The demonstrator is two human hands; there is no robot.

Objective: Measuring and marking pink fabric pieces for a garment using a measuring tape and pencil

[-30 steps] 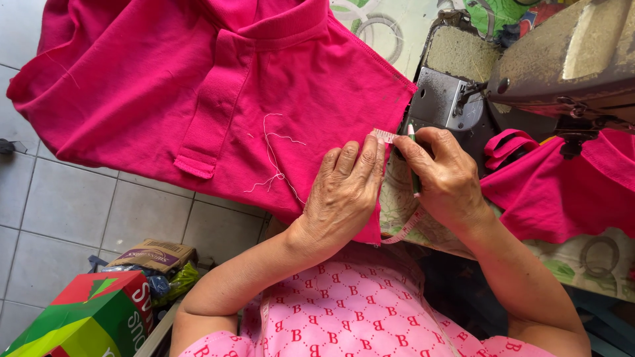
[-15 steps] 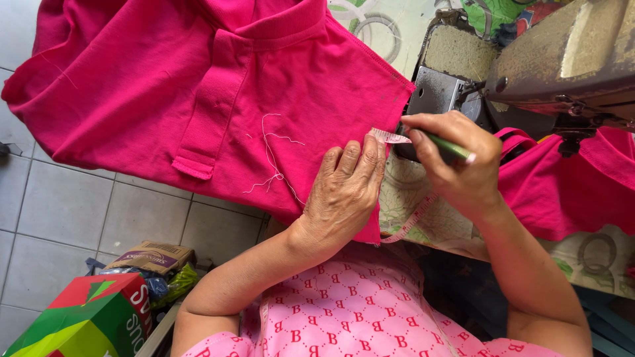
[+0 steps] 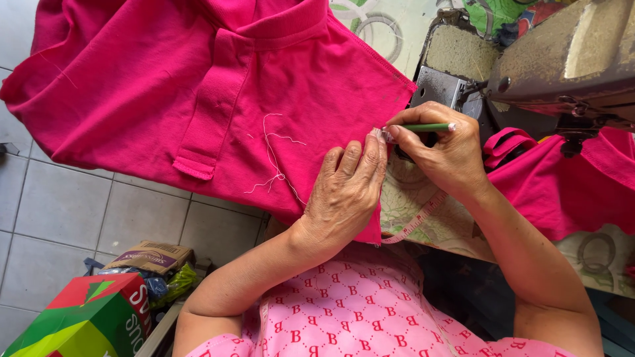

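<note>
A bright pink polo shirt [image 3: 198,92] lies spread over the table edge, its button placket and collar toward the top. Loose white threads [image 3: 274,155] curl on the fabric. My left hand [image 3: 344,192] presses flat on the shirt's right edge, fingertips at a small label or tape end. My right hand [image 3: 443,149] holds a green pencil [image 3: 426,127], its tip at that same edge. A pink measuring tape [image 3: 417,221] runs under my hands across the patterned table cover.
A grey sewing machine [image 3: 562,59] stands at the upper right, with more pink fabric [image 3: 562,185] beneath it. Below left, on the tiled floor [image 3: 66,211], are a red-and-green box [image 3: 86,324] and a bag of packets.
My right hand has lifted from the shirt edge and turned, and now holds the green pencil with its tip at the edge. The left hand stays pressed in place.
</note>
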